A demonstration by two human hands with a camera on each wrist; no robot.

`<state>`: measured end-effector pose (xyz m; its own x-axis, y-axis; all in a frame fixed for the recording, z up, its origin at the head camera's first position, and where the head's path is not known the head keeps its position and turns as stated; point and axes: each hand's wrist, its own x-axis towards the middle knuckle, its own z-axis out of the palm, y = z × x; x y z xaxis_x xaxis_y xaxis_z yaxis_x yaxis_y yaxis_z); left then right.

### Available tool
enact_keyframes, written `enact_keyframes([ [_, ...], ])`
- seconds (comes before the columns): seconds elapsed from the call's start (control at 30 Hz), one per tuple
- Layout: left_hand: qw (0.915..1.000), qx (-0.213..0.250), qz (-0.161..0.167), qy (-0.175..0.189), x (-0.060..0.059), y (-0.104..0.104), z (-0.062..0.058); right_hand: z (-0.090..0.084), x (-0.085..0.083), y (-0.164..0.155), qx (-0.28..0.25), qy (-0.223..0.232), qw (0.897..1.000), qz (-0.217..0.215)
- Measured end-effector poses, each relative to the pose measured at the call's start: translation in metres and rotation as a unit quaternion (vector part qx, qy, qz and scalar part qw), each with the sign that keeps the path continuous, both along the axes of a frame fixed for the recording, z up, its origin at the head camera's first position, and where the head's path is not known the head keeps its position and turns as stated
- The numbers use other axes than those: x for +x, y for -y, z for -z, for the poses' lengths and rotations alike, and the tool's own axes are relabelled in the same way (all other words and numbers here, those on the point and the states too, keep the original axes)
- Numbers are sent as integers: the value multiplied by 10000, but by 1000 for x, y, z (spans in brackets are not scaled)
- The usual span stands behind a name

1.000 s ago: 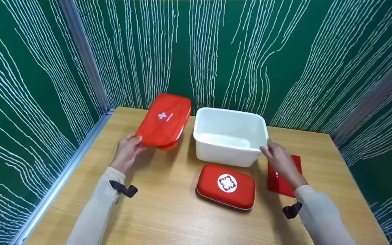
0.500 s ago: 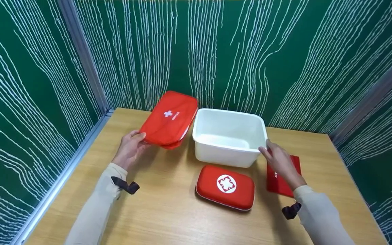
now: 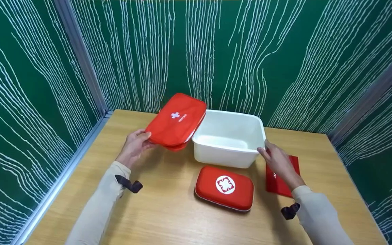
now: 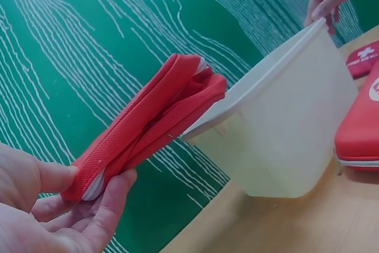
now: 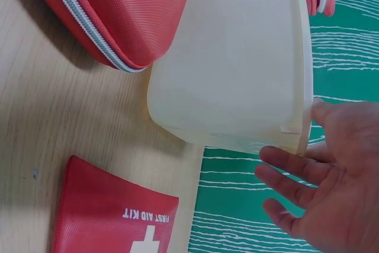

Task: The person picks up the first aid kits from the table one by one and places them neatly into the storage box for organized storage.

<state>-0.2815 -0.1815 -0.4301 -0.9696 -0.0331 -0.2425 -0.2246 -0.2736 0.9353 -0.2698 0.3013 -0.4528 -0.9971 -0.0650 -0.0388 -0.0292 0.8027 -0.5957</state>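
My left hand [image 3: 136, 146] pinches the near left corner of a soft red first aid pouch [image 3: 179, 119] with a white cross, thumb on top and fingers below. The pouch is tilted in the air, its right edge overlapping the left rim of a white plastic bin [image 3: 226, 156] in the head view; whether they touch I cannot tell. In the left wrist view the pouch [image 4: 148, 122] shows its folded layers edge-on. My right hand [image 3: 277, 163] grips the bin's near right rim corner between thumb and fingers. The bin's visible floor is bare.
A hard red case [image 3: 225, 188] with a white emblem lies in front of the bin. A flat red first aid kit pouch [image 3: 281, 180] lies to the right, partly under my right forearm in view. Green walls with white lines stand behind and at both sides of the wooden table [image 3: 162, 211].
My left hand has carried the soft red pouch rightward, from beside the bin to over its left rim in view. My right hand keeps its grip on the bin, which has hardly shifted.
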Motion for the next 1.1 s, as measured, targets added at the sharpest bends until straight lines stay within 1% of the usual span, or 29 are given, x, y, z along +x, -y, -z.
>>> enact_keyframes([
  [0.1,10000,-6,41,42,-2,-3,-1,0,0,0,-27,-5,10000,-6],
  [0.3,9998,-22,161,-82,-4,-9,-2,0,1,0,-78,-33,10000,-21],
  [0.43,9998,30,174,-89,-6,-12,-4,1,2,0,-84,-77,9999,-9],
  [0.57,9994,149,204,-247,-8,-14,-5,2,2,1,11,-159,9999,1],
  [0.67,9991,192,241,-288,-9,-16,-6,2,2,1,75,-184,9998,-10],
  [0.93,9994,55,300,-160,-15,-25,-9,1,1,0,245,-75,9997,62],
  [1.1,9995,-15,309,-115,-18,-31,-8,-1,2,0,231,12,9996,128],
])
